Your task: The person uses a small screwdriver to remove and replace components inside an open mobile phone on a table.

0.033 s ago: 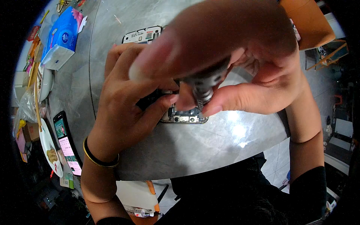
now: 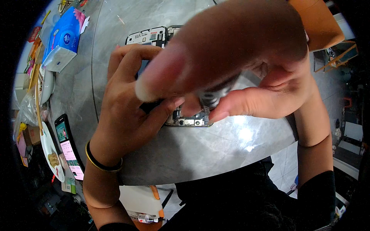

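Observation:
An opened phone (image 2: 186, 123) lies on the grey table, its inner parts showing at the near end. Beside its far left is a pale panel with a dark border (image 2: 143, 37), partly covered by my fingers. My left hand (image 2: 129, 92) is bent over the phone, thumb and fingers closing on it. Above the phone's right side, my right hand (image 2: 246, 65) grips a ridged metal screwdriver (image 2: 214, 101) between thumb and fingers. One large finger, close to the camera, hides the screwdriver's top and much of the phone. The screwdriver's tip cannot be made out.
To the left lies a lit phone (image 2: 69, 148) by a white plate (image 2: 49, 154) with food scraps. A blue tissue pack (image 2: 65, 36) stands at the far left. Beyond the table's right edge is an orange chair (image 2: 316, 25); another chair (image 2: 140, 200) stands below the near edge.
My right hand's near finger has shifted slightly down and right, covering the dark upper part of the screwdriver. My left hand stays nearly in place on the phone.

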`<state>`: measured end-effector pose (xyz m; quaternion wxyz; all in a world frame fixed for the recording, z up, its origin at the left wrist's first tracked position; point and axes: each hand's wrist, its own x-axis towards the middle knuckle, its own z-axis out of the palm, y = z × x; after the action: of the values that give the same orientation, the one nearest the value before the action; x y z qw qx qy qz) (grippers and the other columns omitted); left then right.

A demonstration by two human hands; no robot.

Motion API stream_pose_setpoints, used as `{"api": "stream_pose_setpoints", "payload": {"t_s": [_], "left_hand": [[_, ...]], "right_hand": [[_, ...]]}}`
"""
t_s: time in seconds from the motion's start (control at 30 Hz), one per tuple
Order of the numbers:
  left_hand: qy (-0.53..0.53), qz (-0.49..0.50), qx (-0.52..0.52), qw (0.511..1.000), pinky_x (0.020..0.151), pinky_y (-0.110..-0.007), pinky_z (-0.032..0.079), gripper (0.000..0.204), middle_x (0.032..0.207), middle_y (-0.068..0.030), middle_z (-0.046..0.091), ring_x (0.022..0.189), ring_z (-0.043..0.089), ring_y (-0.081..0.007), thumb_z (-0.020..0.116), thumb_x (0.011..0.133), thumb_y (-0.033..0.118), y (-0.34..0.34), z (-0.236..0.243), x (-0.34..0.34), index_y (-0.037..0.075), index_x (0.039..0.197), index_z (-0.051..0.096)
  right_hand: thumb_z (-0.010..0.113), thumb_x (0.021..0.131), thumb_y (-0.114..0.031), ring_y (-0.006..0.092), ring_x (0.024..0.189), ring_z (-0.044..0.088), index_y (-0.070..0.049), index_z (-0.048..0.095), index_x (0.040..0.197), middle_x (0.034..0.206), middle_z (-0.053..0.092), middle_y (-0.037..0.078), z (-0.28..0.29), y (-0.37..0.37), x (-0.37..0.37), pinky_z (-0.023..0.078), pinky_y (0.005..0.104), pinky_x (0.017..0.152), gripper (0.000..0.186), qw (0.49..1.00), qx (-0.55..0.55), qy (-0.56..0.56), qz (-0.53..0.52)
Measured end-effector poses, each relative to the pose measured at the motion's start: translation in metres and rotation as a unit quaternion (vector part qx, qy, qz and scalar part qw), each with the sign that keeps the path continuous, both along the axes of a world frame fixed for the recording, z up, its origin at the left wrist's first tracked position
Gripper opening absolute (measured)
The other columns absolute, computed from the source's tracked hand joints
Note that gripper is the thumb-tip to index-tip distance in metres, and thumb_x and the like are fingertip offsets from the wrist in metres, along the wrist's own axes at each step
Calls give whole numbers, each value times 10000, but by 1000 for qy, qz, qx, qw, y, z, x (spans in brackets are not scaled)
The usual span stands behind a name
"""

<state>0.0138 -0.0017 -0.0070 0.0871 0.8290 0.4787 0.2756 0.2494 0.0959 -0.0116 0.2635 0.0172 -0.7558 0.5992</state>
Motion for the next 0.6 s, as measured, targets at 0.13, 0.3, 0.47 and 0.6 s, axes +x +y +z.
{"api": "stream_pose_setpoints", "payload": {"t_s": [0.13, 0.3, 0.47, 0.6], "left_hand": [[-32, 20, -36, 999, 862, -393, 422, 134, 1154, -102, 576, 1100, 476, -291, 762, 697, 135, -3, -1, 4, 121, 817, 703], [-38, -19, 25, 999, 871, -399, 422, 141, 1134, -94, 575, 1094, 483, -290, 771, 675, 105, 3, 9, 2, 107, 793, 693], [12, -24, 65, 998, 877, -396, 418, 146, 1119, -92, 573, 1089, 488, -291, 774, 667, 87, 3, 4, 2, 97, 782, 685], [-70, -69, 92, 991, 875, -396, 419, 147, 1125, -94, 574, 1086, 488, -291, 776, 665, 84, 7, 2, 1, 96, 783, 689]], "right_hand": [[667, 877, -223, 273, 1027, 643, -21, 568, 1220, 1164, 618, 168, 2, -6, 6, 562, 379, 866, 410, 999, -39, -11, -6], [678, 870, -271, 261, 984, 655, -11, 577, 1198, 1128, 633, 157, 14, 20, -3, 564, 366, 847, 430, 993, 44, -41, 104], [686, 862, -271, 265, 990, 654, -12, 574, 1205, 1135, 631, 160, 22, 11, 8, 559, 371, 854, 445, 981, 140, -109, 72], [692, 855, -272, 269, 995, 653, -13, 572, 1211, 1141, 629, 162, 31, 2, 14, 556, 376, 860, 456, 965, 203, -151, 65]]}}
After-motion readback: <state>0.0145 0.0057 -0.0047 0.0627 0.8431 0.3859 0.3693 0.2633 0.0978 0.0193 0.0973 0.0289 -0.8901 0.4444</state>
